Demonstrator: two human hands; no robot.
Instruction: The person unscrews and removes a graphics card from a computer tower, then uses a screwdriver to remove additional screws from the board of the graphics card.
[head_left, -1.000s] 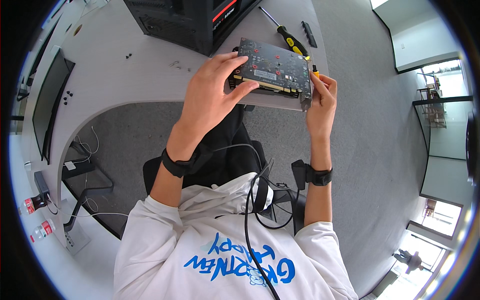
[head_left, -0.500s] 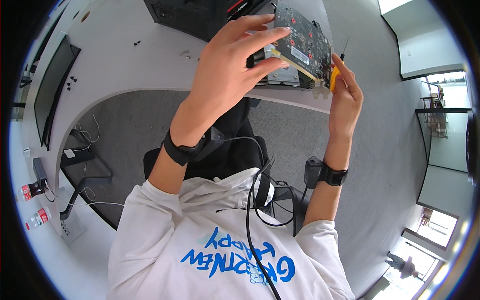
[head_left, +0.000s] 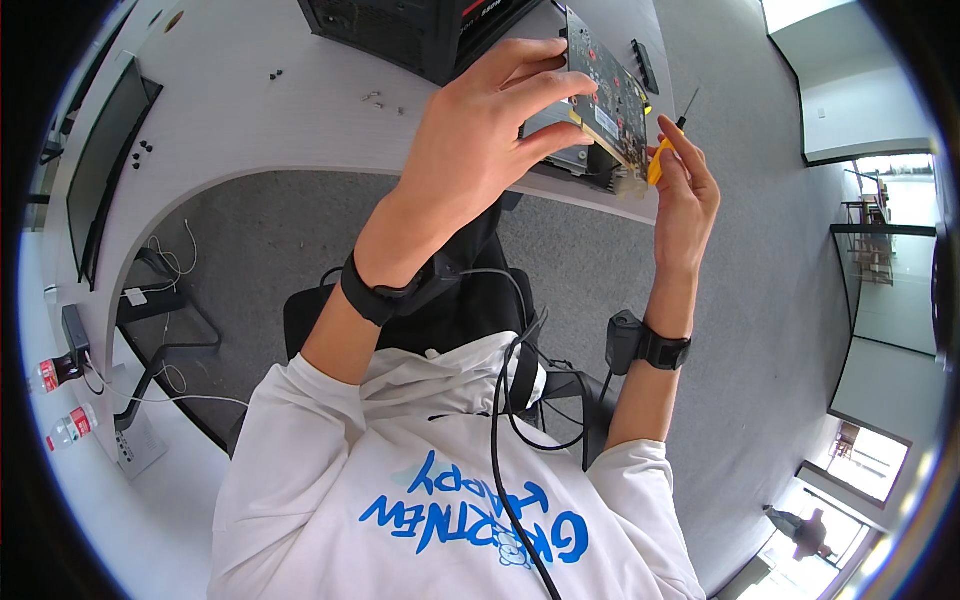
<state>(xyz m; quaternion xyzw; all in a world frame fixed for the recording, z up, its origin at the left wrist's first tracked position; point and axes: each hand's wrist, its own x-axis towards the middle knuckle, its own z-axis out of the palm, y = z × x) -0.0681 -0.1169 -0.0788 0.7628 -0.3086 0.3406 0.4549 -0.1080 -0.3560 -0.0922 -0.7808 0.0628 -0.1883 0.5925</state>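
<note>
My left hand (head_left: 470,140) is closed on the near-left edge of a dark circuit board (head_left: 612,88), which looks like a graphics card's board, with red-ringed holes and a gold edge connector. The board is tilted up, its back toward the right. Beneath it a silver and black part (head_left: 553,125) shows only partly; I cannot tell whether it is joined to the board. My right hand (head_left: 687,190) holds a screwdriver by its yellow handle (head_left: 658,160), the thin shaft pointing up and away to the right. Its fingers are close to the board's right end.
A black computer case (head_left: 385,35) stands at the far side of the white desk (head_left: 270,120). Small screws (head_left: 375,98) lie left of my hand, more by the monitor (head_left: 105,170). A slim black piece (head_left: 643,66) rests near the desk's right edge. Bottles (head_left: 70,425) stand far left.
The board has tilted steeper and shifted slightly right with my left hand. My right hand has moved a little left with the screwdriver. More of the slim black piece shows behind the board.
</note>
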